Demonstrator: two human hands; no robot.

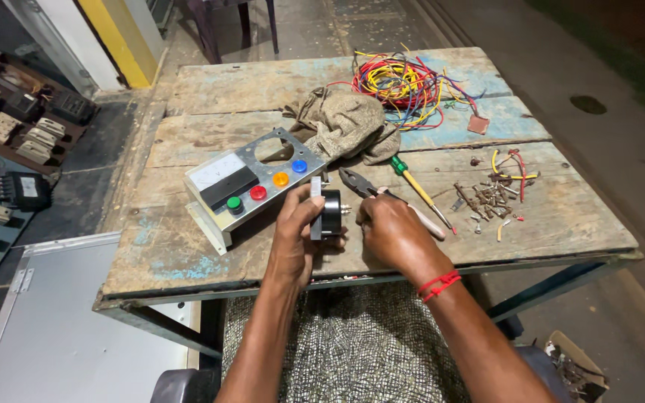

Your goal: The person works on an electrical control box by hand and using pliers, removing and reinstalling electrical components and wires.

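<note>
At the near edge of the worn wooden table (pixel 188 261), I am gripping a round black panel meter (pixel 329 213) in my left hand (pixel 298 237), its back studs facing right. My right hand (pixel 388 231) is pinching in close at those studs, fingers nearly shut on something too small to make out. I am keeping the meter steady and square, judging that small fittings slip easily. Pliers (pixel 360 183) are lying just behind.
</note>
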